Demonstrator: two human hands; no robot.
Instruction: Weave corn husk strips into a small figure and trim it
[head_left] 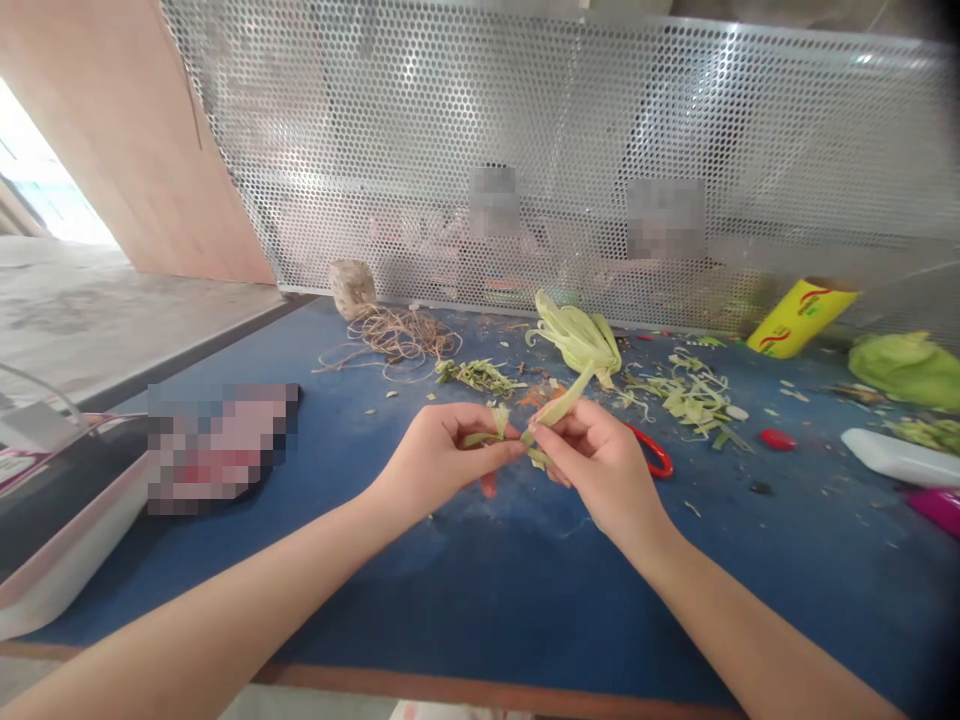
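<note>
Both my hands meet above the middle of the blue table (pixel 465 590). My left hand (pixel 439 455) is closed, pinching a short pale green leaf strip (pixel 496 422) between thumb and fingers. My right hand (pixel 596 460) is also closed, pinching a longer green leaf strip (pixel 559 405) that rises up and to the right. The two strips touch or cross between my fingertips. Just behind my right hand lies a red-handled tool (pixel 654 452), partly hidden by that hand.
A bundle of pale green husk leaves (pixel 581 338) and leaf scraps (pixel 690 395) lie further back. Tan twine (pixel 397 335) with its spool (pixel 351 287) sits back left. A yellow roll (pixel 799 315), white bottle (pixel 896 458), perforated metal screen (pixel 570 150) and people behind it.
</note>
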